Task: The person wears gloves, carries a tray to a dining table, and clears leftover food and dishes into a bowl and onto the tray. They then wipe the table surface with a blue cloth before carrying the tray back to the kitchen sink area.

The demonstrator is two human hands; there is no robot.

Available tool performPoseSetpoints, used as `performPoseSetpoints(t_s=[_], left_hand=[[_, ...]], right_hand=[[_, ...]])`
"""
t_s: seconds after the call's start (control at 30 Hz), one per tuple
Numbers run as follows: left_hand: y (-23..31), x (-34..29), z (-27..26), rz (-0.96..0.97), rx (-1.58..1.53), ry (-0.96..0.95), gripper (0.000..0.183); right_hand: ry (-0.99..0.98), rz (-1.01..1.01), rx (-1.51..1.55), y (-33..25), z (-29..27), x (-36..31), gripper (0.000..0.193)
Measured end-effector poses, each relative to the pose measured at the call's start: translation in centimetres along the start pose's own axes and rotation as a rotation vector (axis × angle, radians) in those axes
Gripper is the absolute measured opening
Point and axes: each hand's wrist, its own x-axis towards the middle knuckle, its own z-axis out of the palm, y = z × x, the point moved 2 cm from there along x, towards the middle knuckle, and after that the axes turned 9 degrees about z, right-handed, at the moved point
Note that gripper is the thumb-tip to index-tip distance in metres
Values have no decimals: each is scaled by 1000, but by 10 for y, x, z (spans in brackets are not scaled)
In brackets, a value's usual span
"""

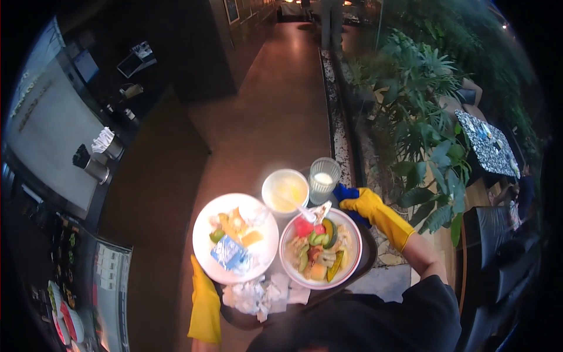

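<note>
I carry a dark tray [239, 318] in front of me, with both hands in yellow rubber gloves. My left hand [204, 302] grips its left side; the fingertips are hidden by the white plate [199, 258]. Closed at the far right edge, my right hand [375, 210] holds a blue cloth [347, 192] against the tray. On the plate lie food scraps and a blue-and-white wrapper [229, 253]. Beside it, a red-rimmed bowl [285, 265] holds cut vegetables. Behind stand a white bowl [265, 190] with yellowish liquid and a spoon, and a ribbed glass [324, 180]. Crumpled napkins [261, 296] lie at the near edge.
A brown floor [272, 111] runs ahead. On the left is a dark counter [146, 193] with metal straw holders [108, 146]. Leafy plants [416, 111] line the right, beyond a stone-filled strip [337, 117]. A patterned table [488, 141] and dark seats [498, 252] stand farther right.
</note>
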Motion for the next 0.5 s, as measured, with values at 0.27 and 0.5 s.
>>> performPoseSetpoints(t_s=[0.27, 0.5], left_hand=[[19, -137, -18, 15, -6, 89, 68], [12, -97, -35, -22, -91, 60, 65]], right_hand=[[-70, -34, 49, 27, -12, -75, 36], [-1, -14, -72, -15, -23, -94, 37]])
